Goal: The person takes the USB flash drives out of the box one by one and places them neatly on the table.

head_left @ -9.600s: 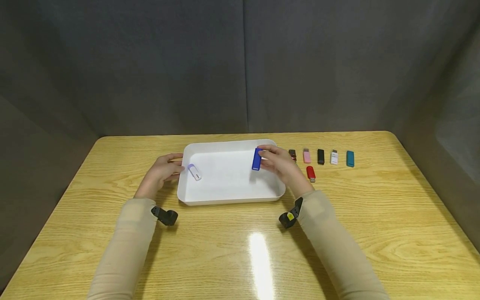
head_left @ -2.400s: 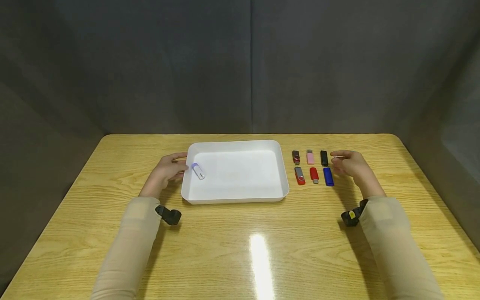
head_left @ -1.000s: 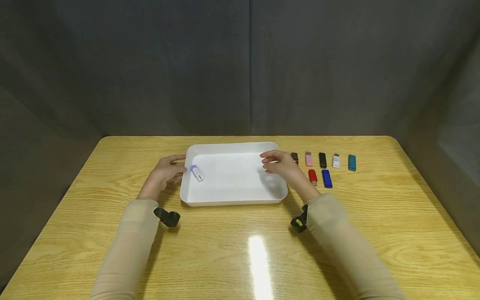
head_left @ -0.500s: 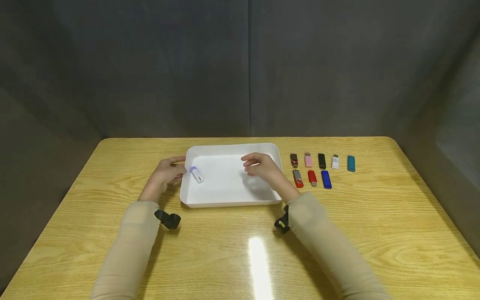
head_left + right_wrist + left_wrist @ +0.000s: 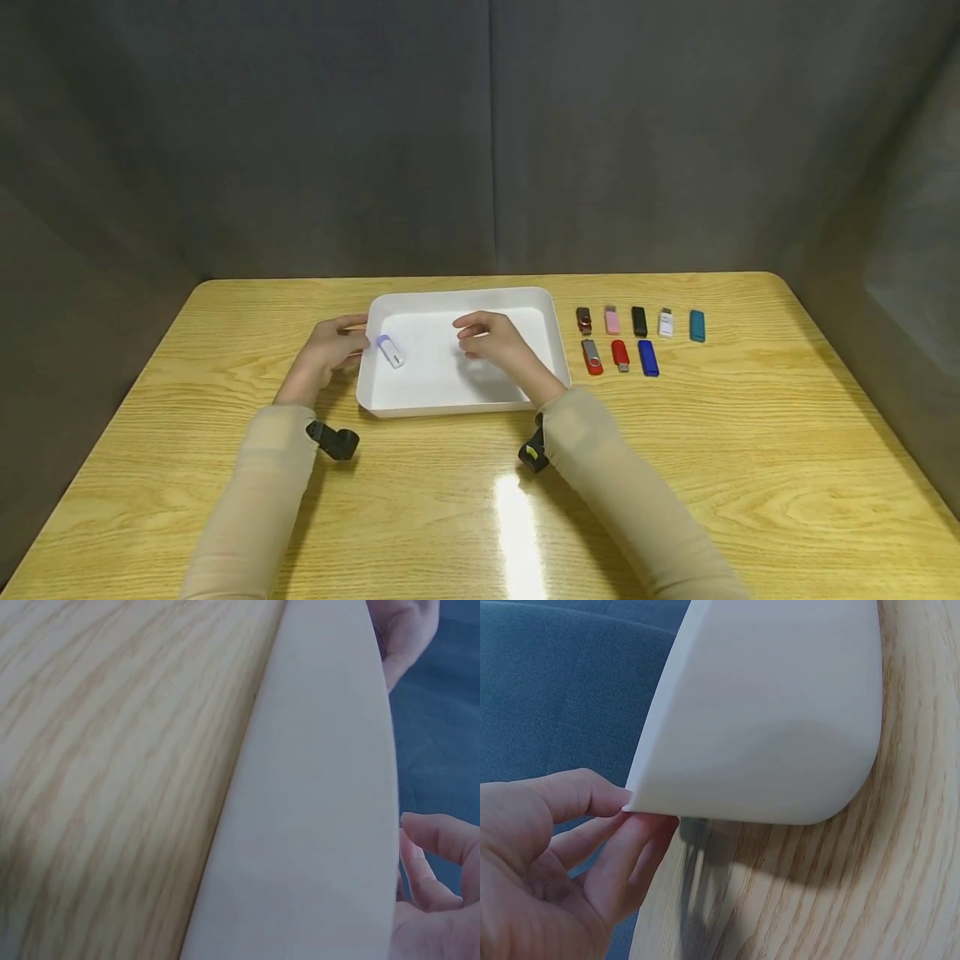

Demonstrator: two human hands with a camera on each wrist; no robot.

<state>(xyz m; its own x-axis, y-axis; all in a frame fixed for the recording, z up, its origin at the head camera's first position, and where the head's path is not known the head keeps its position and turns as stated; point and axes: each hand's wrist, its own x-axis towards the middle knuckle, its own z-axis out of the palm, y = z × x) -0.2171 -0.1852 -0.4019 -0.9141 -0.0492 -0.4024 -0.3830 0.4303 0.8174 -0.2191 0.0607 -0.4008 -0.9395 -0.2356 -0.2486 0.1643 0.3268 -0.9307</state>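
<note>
open tray floor (image 5: 442, 379) before white-lilac stick (image 5: 390, 351)

No writing or label can be read anywhere.
</note>
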